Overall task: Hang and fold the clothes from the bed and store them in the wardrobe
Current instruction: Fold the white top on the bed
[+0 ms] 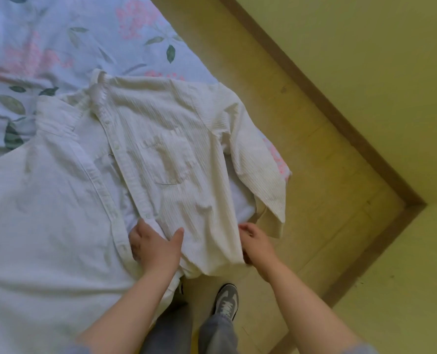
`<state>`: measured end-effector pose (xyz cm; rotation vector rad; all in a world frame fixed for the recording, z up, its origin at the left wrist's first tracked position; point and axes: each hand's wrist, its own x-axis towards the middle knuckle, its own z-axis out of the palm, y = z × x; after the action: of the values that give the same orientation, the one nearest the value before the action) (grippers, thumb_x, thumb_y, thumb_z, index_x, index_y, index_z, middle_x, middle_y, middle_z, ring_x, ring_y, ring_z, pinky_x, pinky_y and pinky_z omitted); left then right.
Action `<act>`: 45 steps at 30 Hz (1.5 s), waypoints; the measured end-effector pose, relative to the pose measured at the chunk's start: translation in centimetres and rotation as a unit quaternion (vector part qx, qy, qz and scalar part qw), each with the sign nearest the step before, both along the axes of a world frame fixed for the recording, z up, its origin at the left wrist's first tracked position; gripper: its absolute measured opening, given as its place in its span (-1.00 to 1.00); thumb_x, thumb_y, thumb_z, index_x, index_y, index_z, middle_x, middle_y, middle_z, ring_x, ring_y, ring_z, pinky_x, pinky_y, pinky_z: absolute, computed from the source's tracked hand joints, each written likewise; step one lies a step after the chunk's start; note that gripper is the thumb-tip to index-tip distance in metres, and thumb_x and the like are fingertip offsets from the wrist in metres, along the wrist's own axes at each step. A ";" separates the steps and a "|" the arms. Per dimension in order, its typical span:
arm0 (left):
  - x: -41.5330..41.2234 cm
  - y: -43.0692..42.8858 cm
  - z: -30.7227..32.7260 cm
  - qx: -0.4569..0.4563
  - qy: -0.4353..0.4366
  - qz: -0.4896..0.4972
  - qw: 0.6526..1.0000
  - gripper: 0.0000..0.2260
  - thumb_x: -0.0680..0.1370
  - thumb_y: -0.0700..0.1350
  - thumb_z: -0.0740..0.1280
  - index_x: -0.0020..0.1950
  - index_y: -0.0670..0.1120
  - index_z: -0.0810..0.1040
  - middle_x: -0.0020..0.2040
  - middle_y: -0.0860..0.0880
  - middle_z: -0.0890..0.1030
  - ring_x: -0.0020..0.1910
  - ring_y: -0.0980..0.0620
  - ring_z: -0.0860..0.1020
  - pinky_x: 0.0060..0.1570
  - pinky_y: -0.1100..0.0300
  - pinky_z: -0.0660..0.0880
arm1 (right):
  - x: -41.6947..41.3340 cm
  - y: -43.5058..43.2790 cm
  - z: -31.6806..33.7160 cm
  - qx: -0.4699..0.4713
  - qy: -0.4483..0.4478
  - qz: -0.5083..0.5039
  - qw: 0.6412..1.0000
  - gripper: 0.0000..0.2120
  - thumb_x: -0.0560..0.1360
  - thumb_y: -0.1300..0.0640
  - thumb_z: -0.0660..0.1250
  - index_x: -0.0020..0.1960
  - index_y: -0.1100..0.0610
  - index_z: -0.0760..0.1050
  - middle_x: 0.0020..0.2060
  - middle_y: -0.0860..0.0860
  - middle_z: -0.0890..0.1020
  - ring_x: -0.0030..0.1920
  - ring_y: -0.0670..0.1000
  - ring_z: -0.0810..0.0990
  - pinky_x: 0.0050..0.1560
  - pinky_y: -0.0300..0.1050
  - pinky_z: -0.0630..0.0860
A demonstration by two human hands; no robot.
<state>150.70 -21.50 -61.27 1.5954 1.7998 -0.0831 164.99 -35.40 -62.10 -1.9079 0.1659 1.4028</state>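
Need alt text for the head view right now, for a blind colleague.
Both hands hold the lower hem of a white shirt spread open on a floral bedsheet: the left hand at the button edge, the right hand at the side seam. One sleeve drapes off the bedsheet's corner.

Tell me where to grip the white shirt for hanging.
Pinch the white shirt at both shoulders beside the collar, reaching over it from the hem end. It lies flat and unbuttoned, collar farthest from you, so the shoulders should lift it evenly.

The shirt [161, 154] lies on the bed [46, 34], with the floor [314, 175] to its right.
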 end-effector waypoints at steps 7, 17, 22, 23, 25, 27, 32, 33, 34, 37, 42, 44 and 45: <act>-1.5 -0.3 -0.9 -0.095 -0.069 0.023 0.993 -0.83 0.54 -0.05 0.37 -0.08 -0.16 0.54 -0.19 -0.03 0.59 -0.11 -0.10 0.58 -0.18 0.11 0.43 | -2.6 3.4 -1.5 -0.044 -0.229 0.179 0.956 -0.88 0.51 0.25 0.24 -0.07 0.09 0.53 -0.23 -0.03 0.59 -0.25 -0.05 0.51 -0.37 -0.28 0.32; -2.8 -0.5 1.3 -0.089 -0.171 0.103 0.976 -0.83 0.58 -0.06 0.28 0.13 -0.10 0.49 -0.03 -0.02 0.58 -0.09 -0.02 0.53 -0.20 0.14 0.40 | 0.9 -3.0 2.0 -0.050 -0.337 -0.137 0.930 -0.79 0.58 0.16 0.20 -0.24 0.09 0.37 -0.35 0.01 0.43 -0.32 0.03 0.37 -0.30 -0.07 0.30; -3.9 -1.4 1.9 -0.072 -0.163 0.056 0.982 -0.76 0.61 -0.07 0.28 0.25 -0.09 0.52 0.04 -0.02 0.57 -0.01 -0.04 0.50 -0.02 0.12 0.39 | 2.8 -5.0 2.8 0.004 -0.199 -0.061 0.978 -0.84 0.61 0.05 0.22 -0.05 0.14 0.45 -0.24 0.04 0.47 -0.31 0.00 0.37 -0.36 -0.13 0.32; -4.1 -1.6 1.7 -0.078 -0.161 0.060 0.982 -0.76 0.61 -0.07 0.27 0.25 -0.10 0.53 0.04 -0.03 0.57 -0.01 -0.05 0.51 -0.01 0.11 0.40 | 2.9 -5.1 2.7 0.007 -0.135 -0.029 0.990 -0.80 0.60 -0.02 0.27 0.05 0.12 0.48 -0.18 0.04 0.51 -0.32 -0.01 0.40 -0.38 -0.16 0.35; -4.3 -2.0 1.3 -0.095 -0.159 0.057 0.981 -0.78 0.61 -0.06 0.27 0.20 -0.10 0.55 0.03 -0.04 0.61 -0.01 -0.08 0.55 0.00 0.06 0.47 | 3.0 -5.4 2.3 0.011 -0.034 0.036 0.999 -0.70 0.53 -0.08 0.36 0.20 0.02 0.48 -0.11 -0.01 0.58 -0.38 -0.07 0.46 -0.42 -0.22 0.37; -4.6 -2.4 0.9 -0.120 -0.161 0.047 0.979 -0.82 0.59 -0.05 0.32 0.12 -0.11 0.57 -0.01 -0.08 0.64 -0.06 -0.09 0.59 -0.04 0.01 0.54 | 2.9 -5.7 2.2 0.022 0.013 0.083 0.996 -0.66 0.48 -0.06 0.43 0.22 -0.05 0.49 -0.14 -0.06 0.62 -0.45 -0.13 0.47 -0.44 -0.26 0.35; -6.0 -2.9 0.3 -0.074 -0.143 0.058 0.985 -0.76 0.63 -0.09 0.24 0.26 -0.12 0.52 0.12 -0.12 0.60 -0.01 -0.08 0.52 -0.01 0.10 0.42 | 2.2 -5.7 2.4 0.032 0.012 0.104 0.994 -0.54 0.29 -0.24 0.52 0.06 0.00 0.59 -0.22 -0.16 0.68 -0.34 -0.21 0.60 -0.34 -0.27 0.51; -6.1 -2.8 0.3 -0.055 -0.131 0.067 0.988 -0.73 0.64 -0.10 0.20 0.31 -0.13 0.48 0.16 -0.13 0.57 0.03 -0.09 0.50 0.04 0.08 0.40 | 2.1 -5.7 2.5 0.036 0.019 0.093 0.995 -0.44 0.24 -0.32 0.50 0.07 0.03 0.60 -0.14 -0.11 0.71 -0.21 -0.13 0.67 -0.17 -0.16 0.62; -6.2 -2.7 0.3 -0.039 -0.120 0.071 0.990 -0.71 0.66 -0.11 0.16 0.34 -0.14 0.45 0.20 -0.15 0.54 0.10 -0.12 0.48 0.09 0.05 0.39 | 2.0 -5.6 2.6 0.038 0.022 0.085 0.995 -0.34 0.20 -0.40 0.48 0.04 0.09 0.61 -0.10 -0.04 0.71 -0.13 -0.01 0.69 -0.02 -0.05 0.63; -6.2 -2.3 0.2 -0.024 -0.082 0.053 0.995 -0.68 0.67 -0.12 0.09 0.40 -0.17 0.38 0.30 -0.20 0.48 0.27 -0.23 0.44 0.25 -0.05 0.36 | 1.9 -5.5 2.9 0.057 0.030 0.060 0.996 -0.11 0.30 -0.59 0.12 0.01 0.23 0.59 -0.05 0.16 0.67 -0.03 0.15 0.63 0.12 -0.04 0.52; -5.7 -2.2 0.2 -0.030 -0.042 0.035 0.998 -0.67 0.68 -0.14 0.05 0.43 -0.18 0.33 0.33 -0.23 0.45 0.30 -0.26 0.42 0.26 -0.07 0.35 | 1.0 -5.9 2.0 0.092 0.160 -0.031 0.982 -0.23 0.60 -0.33 -0.09 0.20 0.32 0.51 -0.05 0.20 0.59 -0.17 0.15 0.51 -0.10 -0.03 0.46; -5.9 -2.2 0.2 -0.029 -0.046 0.031 0.998 -0.66 0.68 -0.14 0.05 0.44 -0.17 0.32 0.34 -0.23 0.45 0.30 -0.26 0.41 0.26 -0.07 0.35 | 0.1 -5.6 2.1 0.076 0.151 0.028 0.985 -0.54 0.64 -0.19 0.08 0.28 0.11 0.51 -0.13 0.03 0.63 -0.35 -0.02 0.49 -0.33 -0.19 0.40; -6.1 -2.1 0.2 -0.032 -0.049 0.027 0.998 -0.66 0.68 -0.12 0.06 0.44 -0.17 0.33 0.33 -0.23 0.45 0.29 -0.26 0.42 0.26 -0.07 0.35 | -0.5 -5.4 2.0 0.076 0.143 0.058 0.985 -0.66 0.64 -0.11 0.15 0.30 0.02 0.49 -0.12 0.00 0.63 -0.40 -0.06 0.47 -0.37 -0.22 0.36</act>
<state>144.58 -23.64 -61.10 1.4802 1.7463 -0.0353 164.49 -40.78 -60.12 -1.6069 0.0837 1.7145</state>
